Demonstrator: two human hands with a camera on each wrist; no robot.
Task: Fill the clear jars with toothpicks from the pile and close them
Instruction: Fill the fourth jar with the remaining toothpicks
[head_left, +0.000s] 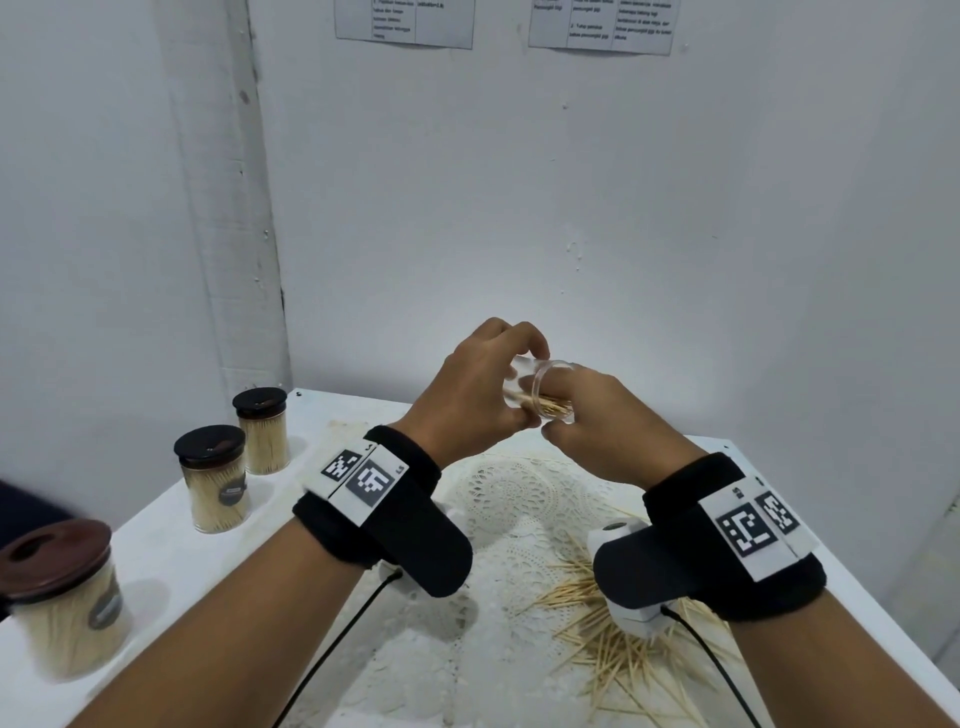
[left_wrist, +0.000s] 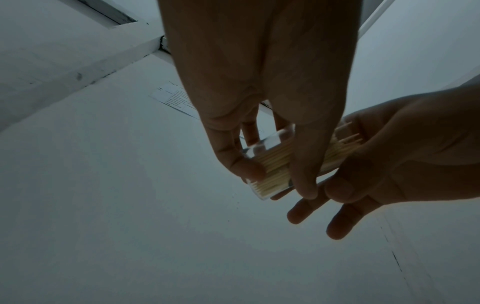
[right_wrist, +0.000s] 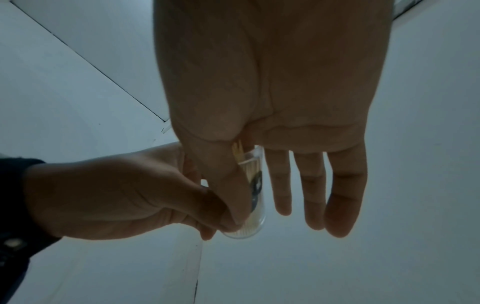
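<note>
Toothpicks (head_left: 553, 406) are sitting as a pale, thin-stemmed bundle inside a clear cylindrical jar (head_left: 540, 388) that is being held in the air above the table (head_left: 156, 535), tipped on its side with its open round mouth facing the right hand (head_left: 597, 421). The left hand (head_left: 478, 384) is wrapping curled fingers and thumb round the jar's smooth body. The right hand is reaching its forefinger into the mouth while its thumb is lying along the outside wall; in the right wrist view its other three fingers (right_wrist: 311, 189) are hanging straight and loose, and a few stick tips are poking past the rim. A dark label is showing on the jar's side there.

More toothpicks are lying scattered as a loose pile (head_left: 623, 644) on a white lace doily (head_left: 509, 499) beneath the right wrist. At the left of the table, three full jars (head_left: 218, 478) are standing upright under round dark lids, the nearest lid looking brown and glossy. Both wrists are wearing black fabric bands with white square-patterned tags. Two printed sheets (head_left: 405, 23) are hanging on the white wall.
</note>
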